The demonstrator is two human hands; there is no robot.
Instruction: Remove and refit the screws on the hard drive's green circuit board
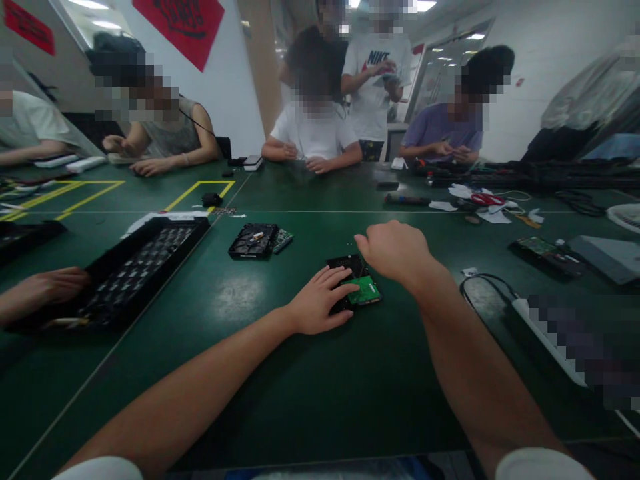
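Note:
A hard drive (368, 291) lies on the green table in front of me, its green circuit board facing up. My left hand (323, 300) rests over its left side with fingers spread and touching it, hiding part of the black casing. Just beyond the drive's right side, my right hand (397, 252) is curled closed, thumb towards the left. Its fingers are mostly turned away, so whatever it may hold is hidden. Further left sits another black hard drive (253, 240), with a loose circuit board (283, 241) beside it.
A long black tray (150, 267) stands left, with another person's hand (47, 293) at it. To the right are a white power strip (545, 340), a cable, a drive-like box with a circuit board (547, 257) and a grey box (607, 257). Several people are across the table.

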